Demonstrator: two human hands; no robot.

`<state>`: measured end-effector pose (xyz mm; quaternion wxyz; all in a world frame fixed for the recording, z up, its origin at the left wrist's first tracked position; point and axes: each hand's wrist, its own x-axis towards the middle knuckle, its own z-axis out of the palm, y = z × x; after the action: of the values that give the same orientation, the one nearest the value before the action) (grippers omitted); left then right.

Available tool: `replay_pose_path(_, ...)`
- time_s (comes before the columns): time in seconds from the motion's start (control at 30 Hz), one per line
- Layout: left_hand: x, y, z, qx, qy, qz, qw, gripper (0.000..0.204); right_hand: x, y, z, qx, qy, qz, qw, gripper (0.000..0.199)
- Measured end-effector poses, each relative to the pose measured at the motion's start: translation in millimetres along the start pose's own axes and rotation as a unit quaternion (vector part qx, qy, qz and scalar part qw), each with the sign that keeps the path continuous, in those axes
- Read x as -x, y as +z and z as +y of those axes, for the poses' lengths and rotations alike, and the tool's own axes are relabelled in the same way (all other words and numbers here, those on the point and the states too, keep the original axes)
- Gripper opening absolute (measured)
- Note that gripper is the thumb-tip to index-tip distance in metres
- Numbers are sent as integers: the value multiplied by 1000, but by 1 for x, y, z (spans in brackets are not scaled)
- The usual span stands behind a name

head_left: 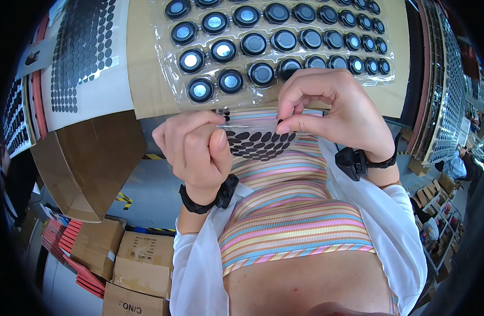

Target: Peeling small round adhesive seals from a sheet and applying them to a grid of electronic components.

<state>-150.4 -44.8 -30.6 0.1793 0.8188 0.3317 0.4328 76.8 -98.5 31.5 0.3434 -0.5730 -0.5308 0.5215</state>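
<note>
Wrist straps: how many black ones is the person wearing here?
2. The left wrist strap sits just below the left hand; the right wrist strap just below the right hand. The white sleeves could hide more.

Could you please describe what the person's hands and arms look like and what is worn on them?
Both hands are bare, without gloves. The left hand and right hand each have a black wristband carrying a small black device. White sleeves, loose and open, cover the forearms below the bands. No rings or markings show.

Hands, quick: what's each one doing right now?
Left hand: closed, pinching the sheet of black round stickers.
Right hand: fingertips pinched at the sheet's upper edge.
</note>
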Motion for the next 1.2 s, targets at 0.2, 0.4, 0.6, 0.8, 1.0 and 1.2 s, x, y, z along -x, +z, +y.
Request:
replay_pose_path(0.2,2,-3,-1,-35,-18,-27,999,26,-3,-2,-10,62,-33,-11,997,15)
replay_pose_path(0.4,8,-2,-8,-39,-66,-3,997,18,-20,3,-12,93,-65,82,990,16)
replay_pose_path(0.6,13,-4,-9,-23,-24,-85,996,17,-37,22,-2,184,-90,156,966,14)
replay_pose_path(0.8,14,-1,-8,-14,-25,-87,996,20,-45,29,0,258,-100,165,947,15)
replay_pose_path(1.0,13,0,-10,-14,-19,-86,996,23,-48,32,1,273,-111,180,938,16)
replay_pose_path(1.2,12,2,-10,-9,-24,-89,996,22,-48,32,3,297,-117,169,932,14)
